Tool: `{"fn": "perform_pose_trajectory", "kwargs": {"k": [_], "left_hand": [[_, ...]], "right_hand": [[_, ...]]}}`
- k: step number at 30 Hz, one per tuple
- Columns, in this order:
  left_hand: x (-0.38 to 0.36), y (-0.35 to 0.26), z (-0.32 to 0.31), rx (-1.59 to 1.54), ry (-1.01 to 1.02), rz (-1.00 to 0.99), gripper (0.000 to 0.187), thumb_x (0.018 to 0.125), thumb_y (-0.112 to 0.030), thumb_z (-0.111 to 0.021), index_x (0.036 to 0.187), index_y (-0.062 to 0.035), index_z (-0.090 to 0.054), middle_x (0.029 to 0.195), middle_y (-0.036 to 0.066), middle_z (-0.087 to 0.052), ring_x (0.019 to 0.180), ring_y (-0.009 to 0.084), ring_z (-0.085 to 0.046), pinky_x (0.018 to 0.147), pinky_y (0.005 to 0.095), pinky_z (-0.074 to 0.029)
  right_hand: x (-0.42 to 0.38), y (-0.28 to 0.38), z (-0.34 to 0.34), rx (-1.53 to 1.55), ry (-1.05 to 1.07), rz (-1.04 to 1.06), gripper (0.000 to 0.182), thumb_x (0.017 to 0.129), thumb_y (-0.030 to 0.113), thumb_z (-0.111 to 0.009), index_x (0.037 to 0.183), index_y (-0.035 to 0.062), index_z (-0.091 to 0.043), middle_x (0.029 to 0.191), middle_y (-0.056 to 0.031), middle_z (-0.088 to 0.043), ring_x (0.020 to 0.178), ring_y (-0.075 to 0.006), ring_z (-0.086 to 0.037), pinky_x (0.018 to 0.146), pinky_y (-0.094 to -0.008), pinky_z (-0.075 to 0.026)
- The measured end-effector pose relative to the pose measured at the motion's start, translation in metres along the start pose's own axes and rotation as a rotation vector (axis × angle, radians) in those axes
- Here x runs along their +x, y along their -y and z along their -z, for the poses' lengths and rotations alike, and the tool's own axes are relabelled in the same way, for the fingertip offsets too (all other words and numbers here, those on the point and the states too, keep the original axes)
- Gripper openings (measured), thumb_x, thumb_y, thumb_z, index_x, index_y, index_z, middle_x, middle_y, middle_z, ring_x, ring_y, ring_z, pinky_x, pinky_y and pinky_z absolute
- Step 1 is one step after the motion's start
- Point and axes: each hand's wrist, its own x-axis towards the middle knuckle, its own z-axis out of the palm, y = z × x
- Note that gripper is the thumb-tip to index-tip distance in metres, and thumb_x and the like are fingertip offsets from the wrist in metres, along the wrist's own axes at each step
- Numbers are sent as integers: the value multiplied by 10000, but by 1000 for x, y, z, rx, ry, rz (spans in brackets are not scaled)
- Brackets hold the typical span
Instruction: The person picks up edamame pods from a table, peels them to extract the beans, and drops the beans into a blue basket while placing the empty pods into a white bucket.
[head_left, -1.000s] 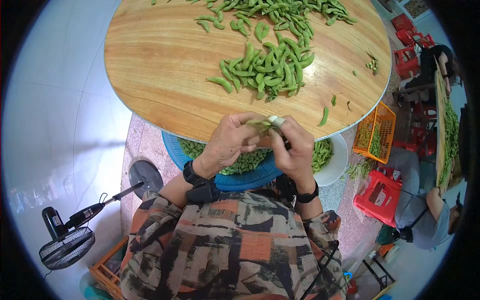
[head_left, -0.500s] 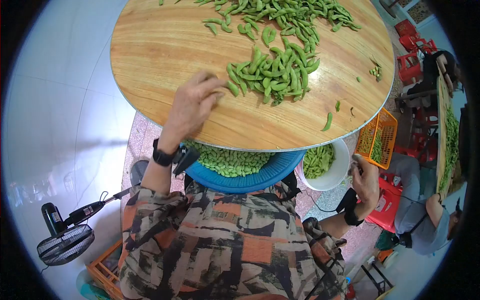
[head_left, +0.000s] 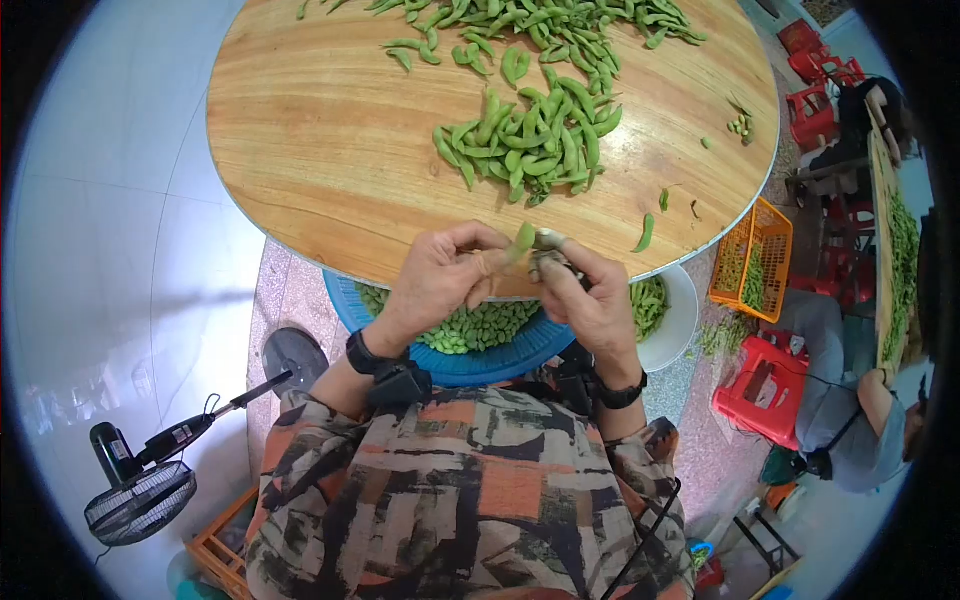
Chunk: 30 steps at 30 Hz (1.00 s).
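Note:
My left hand (head_left: 445, 280) pinches a green edamame pod (head_left: 522, 242) between thumb and fingers above the table's near edge. Meeting it from the other side, my right hand (head_left: 592, 305) has its fingers closed at the pod's end; its fingertips look dark and the spot is slightly blurred. A pile of edamame pods (head_left: 540, 140) lies on the round wooden table (head_left: 320, 170) just beyond my hands. Below the edge, a blue basin (head_left: 470, 370) holds many shelled beans (head_left: 465, 330), partly hidden by table and hands. The white bucket (head_left: 685, 315) on the right contains green pods or hulls (head_left: 648, 305).
A larger pod heap (head_left: 560, 25) covers the table's far side. An orange crate (head_left: 775, 225) and a red stool (head_left: 765, 390) stand at right, near a seated person (head_left: 850, 420) at another table. A black fan (head_left: 140, 500) is at lower left.
My left hand has come back from the pile with a pod. My right hand has moved from beside the white bucket to the left, meeting the left hand at the pod.

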Motion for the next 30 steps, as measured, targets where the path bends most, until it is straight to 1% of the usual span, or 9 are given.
{"fn": "perform_pose_trajectory", "kwargs": {"k": [6, 11, 15, 17, 21, 23, 25, 26, 30], "left_hand": [[-3, 24, -8, 153, -219, -108, 76, 929, -65, -644, 955, 6, -644, 724, 4, -632, 557, 41, -522, 480, 192, -391], [-4, 25, -11, 605, -332, -509, 82, 913, -57, -663, 874, 1, -621, 687, 1, -606, 582, 73, -557, 510, 209, -426], [-6, 28, -7, 553, -267, -482, 98, 931, -83, -643, 871, -16, -605, 697, 26, -602, 560, 86, -539, 480, 215, -400], [-7, 29, 2, -396, 104, 7, 115, 947, -135, -628, 924, -30, -587, 736, 54, -608, 530, 97, -517, 446, 224, -361], [-4, 35, 3, -833, 363, 111, 138, 968, -184, -607, 906, -60, -602, 753, 41, -615, 633, 90, -591, 466, 183, -374], [-7, 23, 0, -565, 236, 133, 157, 968, -195, -610, 926, -43, -609, 780, 47, -627, 639, 96, -595, 491, 196, -407], [-6, 6, -19, -324, 74, 21, 159, 964, -192, -612, 939, -35, -614, 769, 48, -631, 644, 112, -607, 514, 223, -433], [-5, 2, -25, -77, -91, -94, 163, 959, -189, -613, 953, -26, -620, 759, 49, -635, 649, 127, -619, 536, 250, -459], [1, 12, -18, 217, -67, -186, 165, 944, -179, -617, 979, -18, -629, 730, 49, -638, 652, 147, -622, 590, 303, -488]], "right_hand": [[9, -9, -4, 196, 93, -109, 180, 988, 103, -547, 1093, -14, -636, 618, 60, -457, 513, -28, -386, 455, -202, -305], [12, -15, -4, 234, 98, -122, 183, 989, 101, -548, 1102, -17, -632, 608, 57, -455, 505, -31, -376, 445, -206, -295], [15, -24, 5, 384, 192, -124, 186, 988, 87, -543, 1110, -27, -625, 631, 40, -474, 501, -27, -358, 431, -201, -267], [14, -22, 8, 464, 249, -133, 181, 987, 81, -541, 1102, -32, -624, 644, 35, -482, 499, -26, -352, 428, -199, -258], [7, -6, 5, 506, 290, -189, 139, 978, 56, -537, 1038, -38, -620, 707, 8, -524, 505, -31, -373, 433, -198, -269], [3, -3, 5, 456, 251, -163, 123, 964, 43, -546, 1019, -37, -621, 721, -6, -536, 513, -40, -399, 441, -209, -296], [-1, -3, 1, -265, 5, 156, 134, 909, 5, -577, 1025, -33, -631, 741, -73, -563, 553, -121, -502, 495, -264, -386], [-2, -1, -2, -265, 5, 157, 134, 909, 5, -577, 1025, -33, -631, 741, -73, -563, 553, -121, -502, 495, -264, -386], [-7, 9, -10, -555, -68, 405, 187, 840, -17, -616, 1024, -29, -638, 776, -158, -571, 647, -281, -578, 589, -331, -453]]}}
